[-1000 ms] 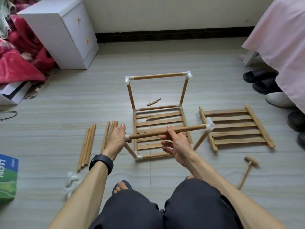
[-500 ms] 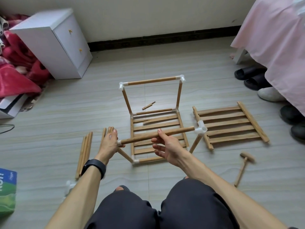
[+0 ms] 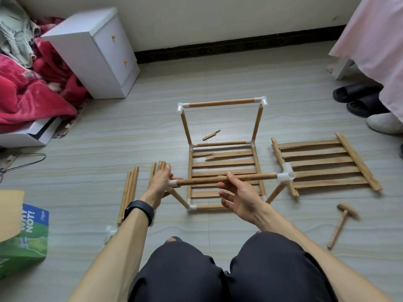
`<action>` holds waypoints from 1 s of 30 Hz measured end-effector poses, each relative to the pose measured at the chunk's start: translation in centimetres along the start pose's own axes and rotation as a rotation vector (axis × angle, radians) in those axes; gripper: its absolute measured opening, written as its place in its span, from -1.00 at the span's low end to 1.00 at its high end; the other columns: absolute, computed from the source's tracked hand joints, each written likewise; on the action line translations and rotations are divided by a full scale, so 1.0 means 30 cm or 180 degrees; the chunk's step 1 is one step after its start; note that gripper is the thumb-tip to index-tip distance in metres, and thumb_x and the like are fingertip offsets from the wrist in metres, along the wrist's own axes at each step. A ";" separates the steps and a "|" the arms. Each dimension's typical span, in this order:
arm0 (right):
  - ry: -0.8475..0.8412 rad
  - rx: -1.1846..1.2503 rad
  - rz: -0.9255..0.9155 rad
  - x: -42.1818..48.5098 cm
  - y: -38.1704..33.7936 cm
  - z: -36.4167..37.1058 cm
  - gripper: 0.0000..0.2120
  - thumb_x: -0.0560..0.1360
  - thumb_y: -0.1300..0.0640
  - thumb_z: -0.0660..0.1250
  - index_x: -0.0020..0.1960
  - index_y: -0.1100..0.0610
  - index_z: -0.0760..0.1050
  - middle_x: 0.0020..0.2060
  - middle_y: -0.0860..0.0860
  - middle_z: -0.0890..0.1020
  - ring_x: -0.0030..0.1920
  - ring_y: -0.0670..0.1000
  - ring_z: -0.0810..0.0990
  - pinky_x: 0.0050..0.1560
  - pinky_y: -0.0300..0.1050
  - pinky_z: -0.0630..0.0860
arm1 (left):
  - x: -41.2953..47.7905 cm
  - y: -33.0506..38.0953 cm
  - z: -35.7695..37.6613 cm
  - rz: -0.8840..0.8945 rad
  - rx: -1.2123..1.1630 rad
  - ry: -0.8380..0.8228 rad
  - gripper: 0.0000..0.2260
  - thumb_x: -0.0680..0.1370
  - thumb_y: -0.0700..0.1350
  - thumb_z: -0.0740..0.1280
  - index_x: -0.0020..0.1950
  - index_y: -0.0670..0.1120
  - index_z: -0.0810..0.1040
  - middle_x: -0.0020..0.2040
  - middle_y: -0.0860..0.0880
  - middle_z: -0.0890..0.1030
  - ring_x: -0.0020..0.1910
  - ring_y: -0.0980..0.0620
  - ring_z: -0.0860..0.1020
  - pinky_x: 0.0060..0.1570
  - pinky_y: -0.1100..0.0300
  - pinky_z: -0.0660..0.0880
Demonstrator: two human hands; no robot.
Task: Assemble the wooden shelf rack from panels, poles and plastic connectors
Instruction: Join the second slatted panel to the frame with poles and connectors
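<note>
Curled fingers of my left hand grip the white left connector at one end of the front pole. My right hand holds the same pole near its middle, the thumb over the top and the forefinger under it, the other fingers loose and spread. From the head view this pole lies level above the front edge of the base panel, which rests flat on the floor. Its other end sits in the right connector, and from each connector a short pole slants down to a front corner of the panel. At the back edge two poles stand up and carry the back pole between white corners. The right connector appears over the left edge of the second panel, which lies flat beside the rack; whether they touch I cannot tell. Loose poles lie just left of my left hand, and a wooden mallet lies to the right of my right forearm. A broad strip of floor runs between the rack and the white cabinet, and another between the back pole and the wall.
</note>
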State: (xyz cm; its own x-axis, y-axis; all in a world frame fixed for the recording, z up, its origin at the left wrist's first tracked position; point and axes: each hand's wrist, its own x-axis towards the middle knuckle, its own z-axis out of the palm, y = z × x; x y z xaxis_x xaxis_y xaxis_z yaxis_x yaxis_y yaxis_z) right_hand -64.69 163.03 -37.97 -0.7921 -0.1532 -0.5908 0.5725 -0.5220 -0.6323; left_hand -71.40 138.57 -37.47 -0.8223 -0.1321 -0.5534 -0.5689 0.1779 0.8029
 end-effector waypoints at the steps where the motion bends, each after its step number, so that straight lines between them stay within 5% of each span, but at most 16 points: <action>1: 0.0000 0.0006 0.0002 -0.002 0.004 -0.004 -0.69 0.62 -0.08 0.34 0.08 0.17 0.63 -0.12 0.08 0.69 -0.20 0.02 0.61 -0.21 -0.10 0.53 | -0.006 0.002 -0.007 -0.0057 -0.0127 -0.0097 -0.64 0.69 0.20 0.12 0.07 -0.09 0.45 -0.08 -0.05 0.75 0.01 -0.05 0.65 0.02 0.03 0.47; 5: -0.0002 -0.0016 -0.0006 -0.005 0.013 -0.015 -0.68 0.62 -0.09 0.33 0.07 0.15 0.66 -0.14 0.06 0.68 -0.21 0.00 0.60 -0.20 -0.11 0.51 | -0.020 -0.004 -0.021 -0.0178 -0.0588 -0.0365 -0.66 0.67 0.19 0.15 0.02 -0.08 0.43 0.03 -0.12 0.73 0.11 -0.10 0.64 0.19 -0.03 0.44; 11: 0.0055 -0.0026 -0.0004 -0.017 0.018 -0.002 -0.66 0.62 -0.12 0.32 -0.12 0.06 0.74 -0.16 0.03 0.69 -0.23 -0.02 0.60 -0.19 -0.11 0.50 | -0.022 0.005 -0.012 -0.0161 -0.0465 -0.0372 -0.63 0.69 0.19 0.13 0.10 -0.11 0.45 0.00 -0.08 0.74 0.05 -0.06 0.62 0.05 0.03 0.43; 14: 0.0139 0.0005 -0.0009 -0.032 0.015 0.009 -0.68 0.61 -0.11 0.33 -0.09 0.07 0.72 -0.14 0.04 0.70 -0.23 -0.01 0.59 -0.21 -0.11 0.50 | -0.010 0.019 0.003 0.0179 0.0356 -0.0255 -0.65 0.72 0.15 0.06 0.15 -0.10 0.44 0.03 -0.06 0.68 -0.02 -0.02 0.60 -0.06 0.05 0.46; 17: 0.0219 -0.0122 -0.0025 -0.042 0.009 0.013 -0.69 0.60 -0.12 0.35 0.01 0.12 0.68 -0.11 0.03 0.71 -0.22 -0.02 0.59 -0.22 -0.12 0.51 | 0.022 0.014 0.004 0.1303 0.2311 0.0122 -0.75 0.72 0.06 0.04 0.10 -0.05 0.42 0.04 -0.08 0.55 0.04 -0.10 0.54 0.01 -0.03 0.45; 20: 0.0246 -0.0206 -0.0029 -0.049 0.006 0.008 -0.69 0.59 -0.13 0.37 0.04 0.12 0.65 -0.10 0.02 0.72 -0.19 -0.01 0.58 -0.20 -0.12 0.50 | 0.013 0.038 0.040 0.2061 0.3564 0.0307 -0.65 0.66 0.20 -0.01 0.10 0.07 0.50 -0.08 0.07 0.50 0.05 -0.03 0.45 0.07 -0.05 0.40; 24: 0.0327 -0.0304 -0.0095 -0.050 0.000 -0.009 -0.64 0.54 -0.14 0.44 0.14 0.13 0.65 -0.06 0.02 0.69 -0.17 -0.01 0.58 -0.20 -0.13 0.50 | -0.031 0.058 0.161 0.2387 0.3967 -0.0358 -0.50 0.57 0.39 -0.09 0.04 0.18 0.56 -0.15 0.20 0.50 -0.04 0.11 0.44 0.09 0.01 0.34; 30: 0.0624 -0.0310 -0.0440 -0.087 0.014 -0.123 -0.70 0.52 -0.08 0.47 0.11 0.11 0.65 -0.10 -0.01 0.68 -0.26 -0.06 0.62 -0.24 -0.17 0.52 | -0.072 0.044 0.283 0.2708 0.3747 -0.0727 -0.71 0.56 0.34 0.15 0.01 0.17 0.45 -0.23 0.19 0.52 -0.23 0.15 0.51 -0.24 0.16 0.43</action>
State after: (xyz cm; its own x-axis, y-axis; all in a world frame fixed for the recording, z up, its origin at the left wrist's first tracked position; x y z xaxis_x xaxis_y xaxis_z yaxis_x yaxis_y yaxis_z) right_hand -61.60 166.33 -38.55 -0.8136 0.0844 -0.5753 0.4869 -0.4419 -0.7534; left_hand -70.43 147.37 -37.08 -0.8250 0.5502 -0.1290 0.4905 0.8105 0.3200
